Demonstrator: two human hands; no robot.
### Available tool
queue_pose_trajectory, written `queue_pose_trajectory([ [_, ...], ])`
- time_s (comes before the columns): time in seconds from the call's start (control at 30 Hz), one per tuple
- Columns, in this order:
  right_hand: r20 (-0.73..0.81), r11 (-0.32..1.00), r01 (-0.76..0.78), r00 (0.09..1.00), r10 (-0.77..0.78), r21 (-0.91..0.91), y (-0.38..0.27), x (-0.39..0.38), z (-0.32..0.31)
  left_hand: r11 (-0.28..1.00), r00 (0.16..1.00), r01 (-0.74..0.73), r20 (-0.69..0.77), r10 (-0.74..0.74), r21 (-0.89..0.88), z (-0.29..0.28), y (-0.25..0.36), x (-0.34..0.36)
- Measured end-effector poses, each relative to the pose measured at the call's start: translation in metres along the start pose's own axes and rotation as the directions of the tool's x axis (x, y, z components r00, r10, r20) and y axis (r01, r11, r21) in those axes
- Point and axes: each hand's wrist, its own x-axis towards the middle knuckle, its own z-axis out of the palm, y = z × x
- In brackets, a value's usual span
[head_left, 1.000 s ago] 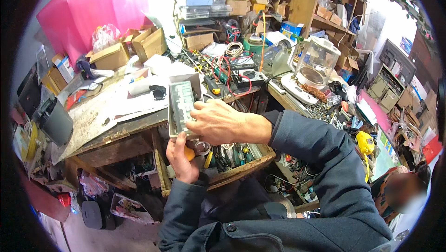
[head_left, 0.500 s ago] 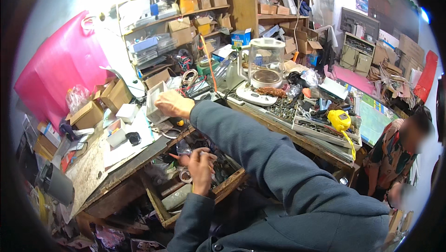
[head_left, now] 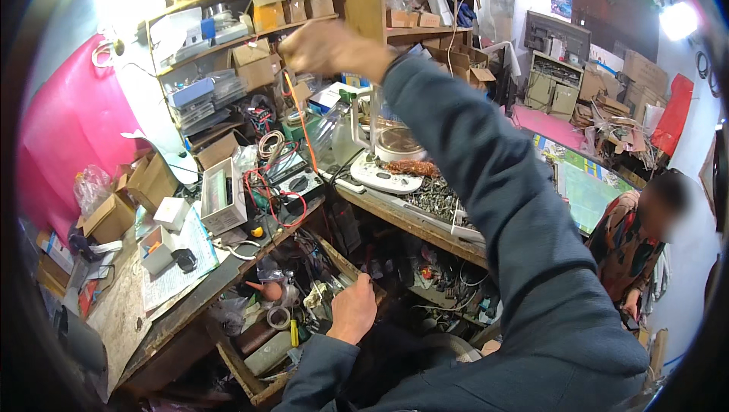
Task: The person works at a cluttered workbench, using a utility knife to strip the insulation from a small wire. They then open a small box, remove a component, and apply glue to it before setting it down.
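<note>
My right hand (head_left: 334, 47) is raised above the bench in front of the shelves, blurred, with its fingers curled closed; what they hold, if anything, I cannot make out. An orange cord (head_left: 298, 116) hangs just below its fingertips. My left hand (head_left: 353, 311) is closed in a fist over the front of the open drawer (head_left: 247, 370), and whatever is inside it is hidden. The drawer holds an orange rubber bulb (head_left: 267, 290), a tape roll (head_left: 279, 317), a yellow-handled tool (head_left: 295, 332) and jumbled parts.
A multimeter (head_left: 300, 183) with red leads lies beside a white tray box (head_left: 222, 218) on the left bench. A glass jug appliance (head_left: 383, 176) stands behind my right arm. Cardboard boxes (head_left: 110, 214) crowd the far left. A person (head_left: 619, 252) is at the right.
My right hand has left the white tray box and risen up and right. The left hand has shifted right and lower over the drawer. The view has swung right.
</note>
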Motion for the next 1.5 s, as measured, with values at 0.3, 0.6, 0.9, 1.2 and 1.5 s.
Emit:
queue_pose_trajectory([
  [0.3,-0.171,0.959,-0.241,0.961,0.215,-0.150,0.283,-0.097,0.014,0.973,0.993,-0.115,0.027,0.112,0.201,0.013,0.015,0.014],
  [0.6,0.196,0.935,-0.273,0.953,0.231,0.227,0.329,-0.127,0.143,0.992,0.984,-0.083,0.166,0.067,0.097,0.005,0.019,0.018],
  [0.9,0.328,0.906,-0.284,0.928,0.178,0.313,0.334,-0.126,0.191,0.990,0.966,-0.067,0.257,0.032,0.126,0.004,0.018,0.019],
  [1.2,0.270,0.941,-0.265,0.941,0.204,0.213,0.340,-0.125,0.192,0.978,0.971,-0.122,0.226,0.082,0.169,0.002,0.018,0.026],
  [1.5,0.016,0.993,-0.110,0.994,0.110,0.051,0.343,-0.110,0.170,0.992,0.991,-0.062,0.127,0.048,0.113,0.009,0.011,0.009],
])
